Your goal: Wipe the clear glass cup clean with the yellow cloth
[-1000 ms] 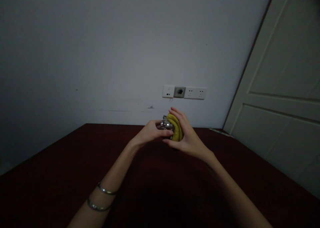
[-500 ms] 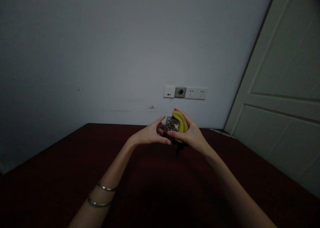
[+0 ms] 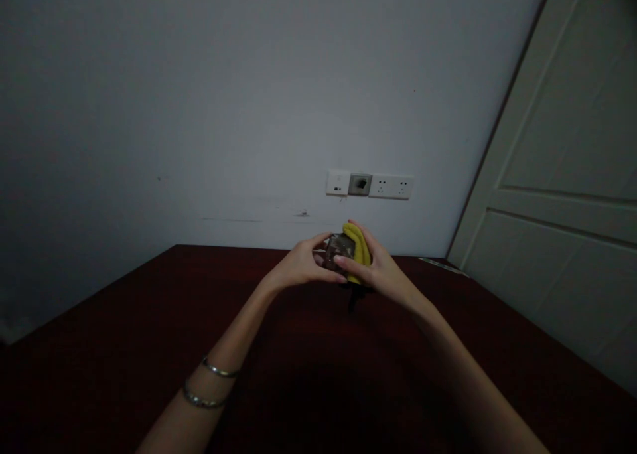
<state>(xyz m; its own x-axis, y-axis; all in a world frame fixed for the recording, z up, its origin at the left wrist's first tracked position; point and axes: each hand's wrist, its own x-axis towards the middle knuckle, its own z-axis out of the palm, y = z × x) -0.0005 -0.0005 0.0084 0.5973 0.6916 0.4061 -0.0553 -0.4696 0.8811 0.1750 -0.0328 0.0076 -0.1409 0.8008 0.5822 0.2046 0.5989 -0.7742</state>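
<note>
Above the dark red table, a small dark, see-through, glassy block point(image 3: 341, 247) is held between my two hands. My left hand point(image 3: 306, 263) is closed about its left side, with fingertips at the upper edge and the thumb along the lower edge. A folded yellow cloth point(image 3: 361, 249) covers the block's right side. My right hand point(image 3: 379, 267) grips cloth and block together, its thumb across the block's near face. Just below the cloth is a black object point(image 3: 354, 296), too dark to make out.
The dark red table point(image 3: 149, 308) runs back to a pale wall point(image 3: 249, 109). Sockets and switch plates point(image 3: 392, 186) are set in the wall above the hands. A panelled cream door point(image 3: 557, 175) rises at the right. A thin flat strip point(image 3: 442, 265) lies at the table's back right.
My left hand has moved slightly right and closed onto the block. The block has turned a little in my hands, and the yellow cloth has shifted slightly with my right hand.
</note>
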